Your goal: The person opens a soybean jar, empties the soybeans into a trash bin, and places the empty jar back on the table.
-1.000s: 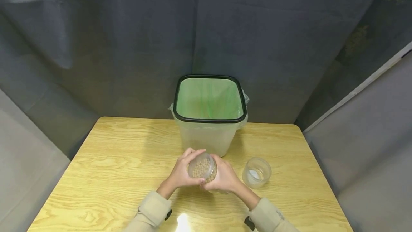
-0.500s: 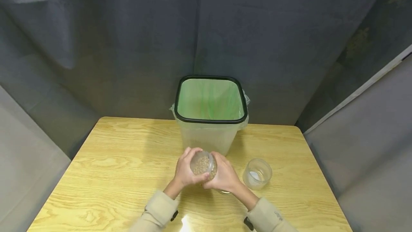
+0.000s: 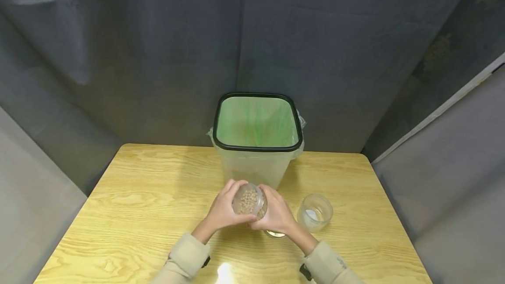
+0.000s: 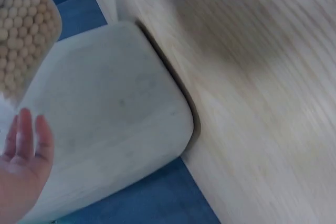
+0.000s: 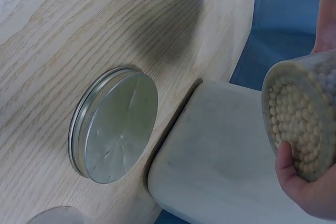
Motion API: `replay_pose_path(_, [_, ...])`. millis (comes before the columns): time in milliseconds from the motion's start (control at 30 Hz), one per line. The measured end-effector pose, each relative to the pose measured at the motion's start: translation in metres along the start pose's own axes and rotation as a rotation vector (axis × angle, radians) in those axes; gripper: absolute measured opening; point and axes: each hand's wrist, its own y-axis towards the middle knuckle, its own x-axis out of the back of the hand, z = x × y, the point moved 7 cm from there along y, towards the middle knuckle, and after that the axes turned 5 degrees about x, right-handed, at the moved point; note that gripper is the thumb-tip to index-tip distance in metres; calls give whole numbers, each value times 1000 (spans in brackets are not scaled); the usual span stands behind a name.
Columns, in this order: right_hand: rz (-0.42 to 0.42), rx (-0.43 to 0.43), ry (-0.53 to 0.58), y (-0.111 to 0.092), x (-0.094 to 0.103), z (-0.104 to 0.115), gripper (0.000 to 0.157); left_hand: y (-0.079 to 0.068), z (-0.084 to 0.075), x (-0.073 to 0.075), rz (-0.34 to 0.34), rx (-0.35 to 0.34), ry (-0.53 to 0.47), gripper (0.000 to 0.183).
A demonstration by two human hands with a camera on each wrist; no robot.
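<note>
A clear jar [image 3: 247,200] packed with round tan beans is tilted between my two hands, close in front of the bin. My left hand [image 3: 224,210] holds its paler left end, thumb below and fingers above. Around the other end my right hand [image 3: 277,214] grips, and in the right wrist view a fingertip [image 5: 285,156] presses against the jar's base. In the left wrist view the left hand's fingers [image 4: 25,135] show at the jar's lower end. Beneath my right hand a round silvery lid [image 5: 121,129] lies on the table.
Behind the hands stands a pale bin with a black rim [image 3: 256,148] and a green-tinted liner. A clear, open container [image 3: 315,211] with something white in its bottom stands to the right on the wooden table [image 3: 130,214]. Grey cloth hangs around the table.
My left wrist has swung right and then back left while the hand stays around the jar. The jar has shifted slightly away from me, and more of the silvery lid shows.
</note>
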Motion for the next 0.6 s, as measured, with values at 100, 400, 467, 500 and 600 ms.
replay_pose_path(100, [-1, 6, 6, 0, 2, -1, 88, 0, 1, 2, 77, -62, -98, 91])
replay_pose_path(400, [46, 17, 35, -1, 3, 2, 91, -3, -8, 12, 398, -161, -561, 97])
replay_pose_path(467, [47, 21, 45, -1, 4, 3, 91, -3, -2, 8, 410, -158, -547, 97])
replay_pose_path(500, [44, 25, 45, -1, 4, 3, 90, -3, -4, 8, 408, -158, -538, 96])
replay_pose_path(600, [38, 34, 44, -1, 5, 4, 89, -3, -14, 13, 390, -170, -499, 93])
